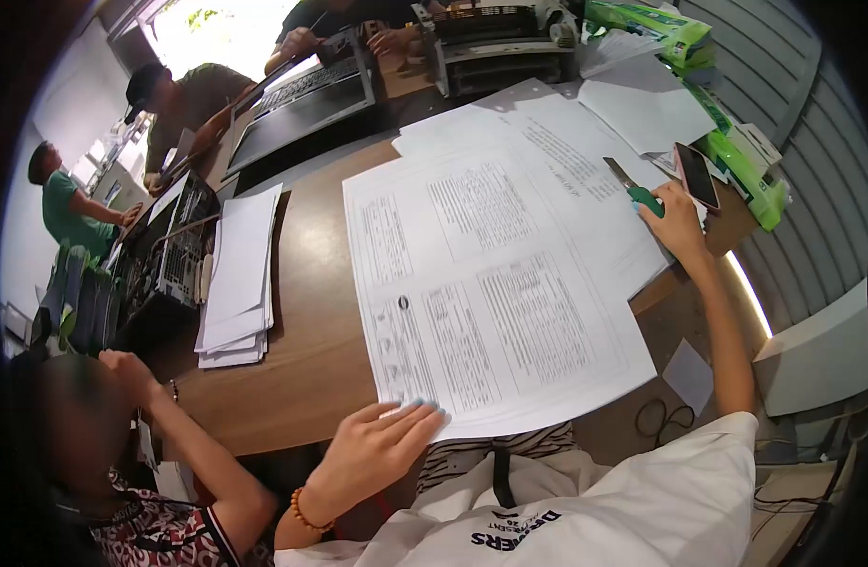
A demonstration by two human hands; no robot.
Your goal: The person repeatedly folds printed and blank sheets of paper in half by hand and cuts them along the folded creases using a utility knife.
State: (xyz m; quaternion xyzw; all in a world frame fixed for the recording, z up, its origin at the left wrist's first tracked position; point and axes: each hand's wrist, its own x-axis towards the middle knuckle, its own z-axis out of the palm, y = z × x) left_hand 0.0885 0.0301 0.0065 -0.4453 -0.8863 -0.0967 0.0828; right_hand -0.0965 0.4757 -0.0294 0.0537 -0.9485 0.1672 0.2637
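Observation:
A large printed sheet [462, 274] with blocks of small text and tables lies on the desk in front of me, its near edge reaching past the desk edge. My left hand [382, 449] rests on the sheet's near left corner, fingers stretched out flat, with an orange bead bracelet at the wrist. On the far right, my right hand [678, 222] is closed around a green-handled knife [646, 199], its blade pointing up and to the left over other papers. Just beyond that hand lies a phone [698, 176] with a dark screen.
A stack of white paper [238, 274] lies left on the wooden desk [311, 312]. Behind are an open laptop [302, 118] and a partly dismantled machine [500, 42]. Green packages [750, 180] line the right side. Several people are around; one person's arm [203, 444] is close on the left.

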